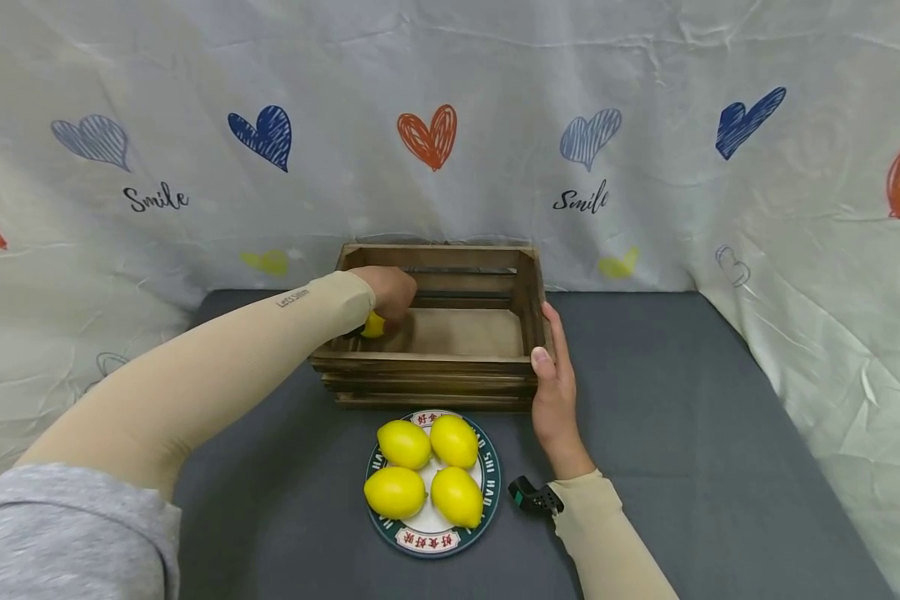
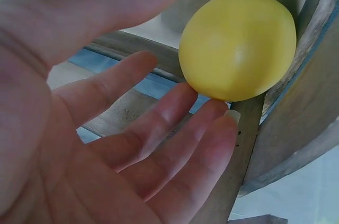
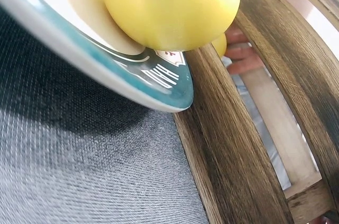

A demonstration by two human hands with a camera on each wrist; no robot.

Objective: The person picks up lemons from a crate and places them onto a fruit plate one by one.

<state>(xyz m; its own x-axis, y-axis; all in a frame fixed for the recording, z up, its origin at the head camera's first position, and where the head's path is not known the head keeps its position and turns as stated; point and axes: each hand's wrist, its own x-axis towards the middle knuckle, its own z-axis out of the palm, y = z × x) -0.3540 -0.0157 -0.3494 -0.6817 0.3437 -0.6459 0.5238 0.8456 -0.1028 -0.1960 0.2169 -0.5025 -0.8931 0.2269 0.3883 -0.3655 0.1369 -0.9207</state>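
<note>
My left hand [image 1: 387, 290] reaches into the slatted wooden crate [image 1: 427, 379], at its left end. In the left wrist view the fingers [image 2: 159, 128] are loosely bent, with fingertips right at a yellow lemon [image 2: 238, 46] in the crate's corner. The thumb stands away from that fruit. Only a small part of this lemon [image 1: 373, 325] shows under the wrist in the head view. My right hand [image 1: 557, 392] grips the crate's front right corner, thumb on the front edge and fingers along the outer right side.
A round plate [image 1: 429, 542] with a green patterned rim stands just before the crate, bearing several lemons [image 1: 457, 497]. Dark grey cloth [image 1: 645, 433] covers the table. Behind hangs a pale curtain [image 1: 495, 83] printed with hearts. A black band [image 1: 536, 497] is on my right wrist.
</note>
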